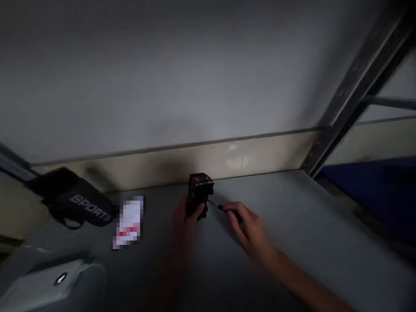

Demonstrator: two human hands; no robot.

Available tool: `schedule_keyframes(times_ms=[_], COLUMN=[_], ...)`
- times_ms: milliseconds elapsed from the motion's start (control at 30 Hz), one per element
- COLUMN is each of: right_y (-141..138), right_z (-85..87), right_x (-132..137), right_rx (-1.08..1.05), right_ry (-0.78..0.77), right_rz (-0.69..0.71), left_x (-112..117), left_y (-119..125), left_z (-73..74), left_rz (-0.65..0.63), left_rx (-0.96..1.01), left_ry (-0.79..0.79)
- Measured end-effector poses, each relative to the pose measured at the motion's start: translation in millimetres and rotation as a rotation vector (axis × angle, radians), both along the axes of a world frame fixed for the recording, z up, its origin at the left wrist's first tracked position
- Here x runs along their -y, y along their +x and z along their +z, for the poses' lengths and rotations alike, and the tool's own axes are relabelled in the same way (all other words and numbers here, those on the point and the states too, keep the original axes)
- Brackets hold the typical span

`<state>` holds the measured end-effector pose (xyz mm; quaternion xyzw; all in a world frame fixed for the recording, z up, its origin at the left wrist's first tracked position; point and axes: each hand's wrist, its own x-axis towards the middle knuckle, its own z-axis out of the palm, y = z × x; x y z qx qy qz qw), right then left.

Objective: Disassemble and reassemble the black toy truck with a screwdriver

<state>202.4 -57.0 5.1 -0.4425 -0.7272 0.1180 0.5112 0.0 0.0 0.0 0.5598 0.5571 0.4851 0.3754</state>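
Carefully, I'd aim the thin-shafted tool (222, 208), gripped in the closed right hand (248, 225), straight at the dark device (199, 187), bracing that firmly over the counter (302, 216) in the closed left hand (182, 219).

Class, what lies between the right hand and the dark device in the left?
The head view shows a thin tool shaft extending from the right hand.

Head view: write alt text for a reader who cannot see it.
A left hand grips a small black-and-red device at a grey table while the right hand points a slim screwdriver at its side. To the left are a black pouch lettered SPORT, a pixelated item and a white device.
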Motion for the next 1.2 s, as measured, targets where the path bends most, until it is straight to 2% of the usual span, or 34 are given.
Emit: schedule_keyframes(times_ms=[100,267,467,633,767,933,1200], right_y=[0,1,6,7,5,9,10], right_z=[-0.2,0.4,2.1,6.2,0.0,-10.3,-19.8], right_x=[1,0,-6,-8,-11,-18,-21], right_rx=[-0.011,-0.041,-0.112,-0.126,-0.133,-0.051,0.156], right_ry=[-0.035,-0.110,-0.261,-0.235,-0.227,-0.353,-0.158], right_rz=[-0.005,0.030,-0.001,-0.049,-0.028,-0.131,-0.058], left_x=[1,-2,1,2,1,-1,-9], left_y=[4,10,19,22,23,20,8], left_z=[1.4,-4.2,-4.3,-6.8,-8.0,-8.3,-11.8], left_rz=[0.015,0.054,0.041,0.027,0.057,0.085,0.069], left_rx=[-0.035,-0.107,-0.052,-0.064,-0.084,-0.168,-0.268], left_ry=[0.031,0.043,-0.004,-0.043,-0.015,-0.015,0.026])
